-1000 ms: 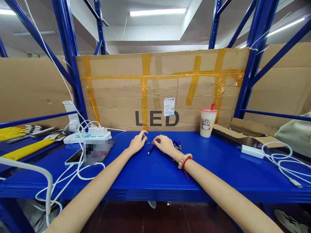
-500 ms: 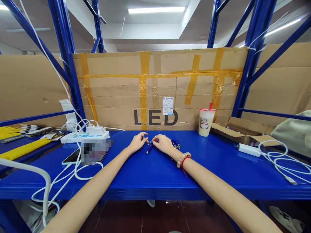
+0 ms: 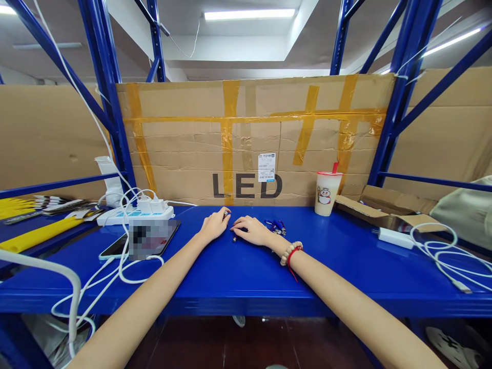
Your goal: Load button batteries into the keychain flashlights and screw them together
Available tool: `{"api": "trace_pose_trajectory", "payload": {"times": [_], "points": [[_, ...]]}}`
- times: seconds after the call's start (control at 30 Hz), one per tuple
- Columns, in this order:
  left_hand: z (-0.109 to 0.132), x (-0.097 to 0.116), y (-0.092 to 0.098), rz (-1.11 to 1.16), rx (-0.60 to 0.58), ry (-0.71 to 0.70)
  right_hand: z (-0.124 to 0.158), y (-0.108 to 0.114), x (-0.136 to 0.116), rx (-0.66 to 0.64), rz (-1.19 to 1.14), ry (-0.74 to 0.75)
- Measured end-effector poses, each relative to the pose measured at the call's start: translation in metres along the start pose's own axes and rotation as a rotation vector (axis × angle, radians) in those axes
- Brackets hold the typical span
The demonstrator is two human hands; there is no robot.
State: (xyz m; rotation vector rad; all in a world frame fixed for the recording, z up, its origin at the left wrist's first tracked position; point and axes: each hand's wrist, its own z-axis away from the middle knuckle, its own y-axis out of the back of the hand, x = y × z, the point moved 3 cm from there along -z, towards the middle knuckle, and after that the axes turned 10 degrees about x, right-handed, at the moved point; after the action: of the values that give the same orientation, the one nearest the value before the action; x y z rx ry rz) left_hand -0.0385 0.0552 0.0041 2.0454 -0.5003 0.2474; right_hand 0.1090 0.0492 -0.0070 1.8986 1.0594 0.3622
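On the blue table (image 3: pixel 230 277), my left hand (image 3: pixel 216 224) rests with its fingers curled; a tiny shiny spot shows at the fingertips, too small to name. Close to its right, my right hand (image 3: pixel 251 229) lies palm down with its fingers stretched out, partly over a small dark object. Only the metallic end (image 3: pixel 234 239) of that object shows below the fingers. Several small blue and metal pieces (image 3: pixel 277 227) lie just behind my right wrist, which wears a beaded bracelet (image 3: pixel 289 252) and a red string.
A lidded cup (image 3: pixel 325 196) stands at the back right, beside an open cardboard box (image 3: pixel 378 207). A white adapter (image 3: pixel 395 238) with a coiled cable lies at the right. On the left are a power strip (image 3: pixel 134 216), a phone (image 3: pixel 115 249) and loose cables. Cardboard closes the back.
My right hand has gone from a pinch at a small ring and dark blue piece to fingers laid out over it. My left hand has shifted slightly left and up.
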Motion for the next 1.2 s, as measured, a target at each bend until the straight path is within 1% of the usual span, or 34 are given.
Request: {"api": "trace_pose_trajectory", "payload": {"times": [0.17,0.43,0.67,0.77,0.87,0.97,1.03,1.2], "points": [[0.0,0.002,0.0,-0.02,-0.011,-0.009,-0.001,0.002,0.003,-0.013,0.018,-0.041],[0.0,0.001,0.0,-0.002,-0.027,-0.053,-0.003,0.007,0.006,0.022,0.064,-0.198],[0.002,0.006,-0.002,0.037,-0.082,-0.156,-0.002,0.013,0.008,0.117,0.114,-0.293],[0.003,0.007,-0.001,0.032,-0.081,-0.167,-0.002,0.015,0.008,0.136,0.105,-0.269],[0.003,0.007,-0.001,0.027,-0.081,-0.17,-0.002,0.013,0.005,0.113,0.071,-0.202],[0.002,0.006,-0.001,0.027,-0.085,-0.173,-0.003,0.012,0.006,0.103,0.06,-0.187],[0.002,0.006,-0.002,0.028,-0.087,-0.175,-0.003,0.012,0.009,0.114,0.064,-0.214],[0.002,0.006,-0.002,0.022,-0.089,-0.166,-0.001,0.016,0.022,0.17,0.083,-0.342]]}}
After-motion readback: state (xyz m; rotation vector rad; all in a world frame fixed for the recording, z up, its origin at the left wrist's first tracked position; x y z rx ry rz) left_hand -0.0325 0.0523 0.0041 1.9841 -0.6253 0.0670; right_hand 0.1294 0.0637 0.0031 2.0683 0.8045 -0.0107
